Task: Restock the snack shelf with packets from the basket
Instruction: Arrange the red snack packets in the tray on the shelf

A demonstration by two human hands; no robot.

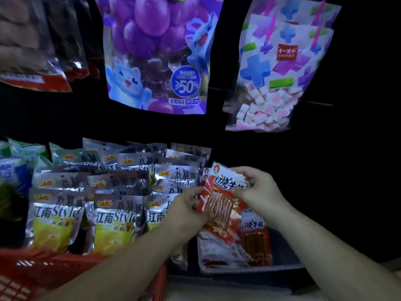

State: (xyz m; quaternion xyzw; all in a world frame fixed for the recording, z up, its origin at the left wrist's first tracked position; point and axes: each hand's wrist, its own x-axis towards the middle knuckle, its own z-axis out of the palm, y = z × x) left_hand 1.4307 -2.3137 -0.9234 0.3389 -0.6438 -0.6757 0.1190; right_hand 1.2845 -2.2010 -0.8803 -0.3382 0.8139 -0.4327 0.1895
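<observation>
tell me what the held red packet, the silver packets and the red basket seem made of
Red packet: looks like glossy plastic film, with glare and a clear window showing strips inside. Silver packets: probably metallised film, from their mirror-bright crinkled tops. Red basket: seems moulded hard plastic, a rigid open lattice.

A red packet (220, 199) with a clear window showing brown strips is standing almost upright, a little tilted, above the shelf tray (249, 269). The left hand (188, 206) is gripping its lower left edge, and the right hand (258, 187) is pinching its upper right part. More red packets (253, 240) of the same kind are lying in the tray under it. The red basket (50, 270) is sitting at the lower left.
</observation>
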